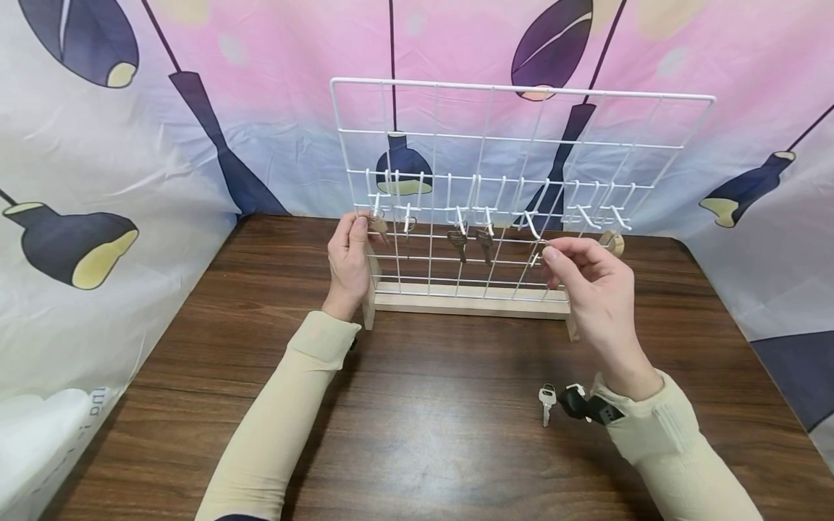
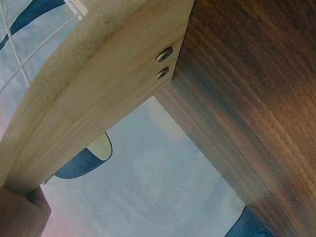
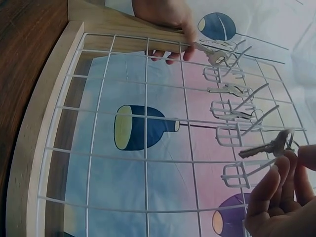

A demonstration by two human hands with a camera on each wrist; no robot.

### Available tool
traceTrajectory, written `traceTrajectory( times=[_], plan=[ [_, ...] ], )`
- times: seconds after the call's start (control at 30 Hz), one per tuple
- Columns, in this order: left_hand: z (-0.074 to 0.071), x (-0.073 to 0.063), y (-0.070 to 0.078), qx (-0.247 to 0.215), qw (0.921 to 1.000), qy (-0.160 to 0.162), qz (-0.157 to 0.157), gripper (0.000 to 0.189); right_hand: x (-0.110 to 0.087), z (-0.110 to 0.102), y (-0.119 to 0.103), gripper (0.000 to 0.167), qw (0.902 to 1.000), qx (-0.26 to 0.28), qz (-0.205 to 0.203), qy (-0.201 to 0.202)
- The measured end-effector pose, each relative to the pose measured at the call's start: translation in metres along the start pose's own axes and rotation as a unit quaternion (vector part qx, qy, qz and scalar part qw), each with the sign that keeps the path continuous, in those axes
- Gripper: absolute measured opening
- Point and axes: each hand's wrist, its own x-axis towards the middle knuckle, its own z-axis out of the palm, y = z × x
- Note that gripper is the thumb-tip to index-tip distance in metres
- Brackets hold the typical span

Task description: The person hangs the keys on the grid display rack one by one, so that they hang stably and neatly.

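Note:
A white wire grid rack stands upright on a wooden base. At its left side my left hand grips the wooden side post, thumb toward me. My right hand pinches a key by its small ring, at the tip of a white hook on the right half of the grid. In the right wrist view the key's blade points toward the grid. Several other keys hang from hooks farther left.
On the brown wooden table lies a silver key, close to my right sleeve. Two more hooks are to the right of my pinching fingers. A patterned cloth hangs behind the rack and along the sides.

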Motion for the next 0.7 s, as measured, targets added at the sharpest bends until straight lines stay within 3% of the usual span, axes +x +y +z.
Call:
traceTrajectory(
  times=[0.33,0.7],
  plan=[
    [0.006,0.001,0.03,-0.011,0.9999,-0.004,-0.009,0.027,0.002,0.007,0.002,0.006,0.9983,0.052,-0.01,0.023],
    [0.005,0.0,0.032,-0.006,0.9999,-0.009,-0.007,0.026,0.004,0.009,0.004,0.006,0.9986,0.045,-0.013,0.023]
  ],
)
